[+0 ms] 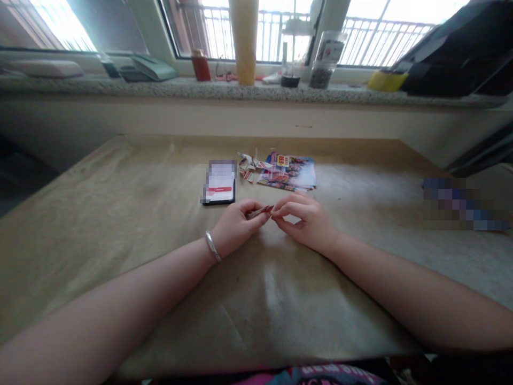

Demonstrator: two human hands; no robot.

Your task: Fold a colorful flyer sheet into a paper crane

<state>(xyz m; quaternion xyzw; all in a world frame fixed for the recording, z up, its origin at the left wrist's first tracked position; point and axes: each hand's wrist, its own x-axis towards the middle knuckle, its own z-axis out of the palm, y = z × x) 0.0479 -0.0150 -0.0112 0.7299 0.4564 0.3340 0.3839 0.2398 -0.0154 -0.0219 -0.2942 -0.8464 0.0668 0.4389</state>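
Note:
A small folded strip of printed paper [260,212] is pinched between the thumb and fingers of my left hand [239,222], which has a silver bangle [212,246] at its wrist. At the strip's right tip, the thumb and forefinger of my right hand [301,216] are closed together; the fingers cover that end. Just beyond the hands lie folded paper shapes [252,166], reddish and white, and beside them a stack of colourful printed leaflets [292,174]. A phone [219,182] with a lit screen rests behind my left hand.
A tan cover lies over the table [100,214]. At the right edge is a blurred blue object [460,206]. The stone windowsill [160,88] holds a red bottle [201,66], a tall yellow cylinder [245,43], a clear container [326,59] and a black bag [460,53].

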